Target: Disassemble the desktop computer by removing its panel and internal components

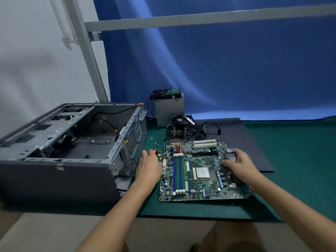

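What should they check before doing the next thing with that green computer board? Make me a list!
1. Motherboard out of the case, on the green mat: ok.
2. Both hands on it, left hand at the left edge, right hand gripping the port edge: ok.
3. Board lying flat: cannot tell; its far corner overlaps the dark panel.
4. Cooler off the board, set behind it: ok.
5. Loose screws clear of the board: ok.
6. Case emptied: not ok, black cables remain inside.

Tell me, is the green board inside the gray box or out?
Out. The green board lies flat on the mat beside the open gray box.
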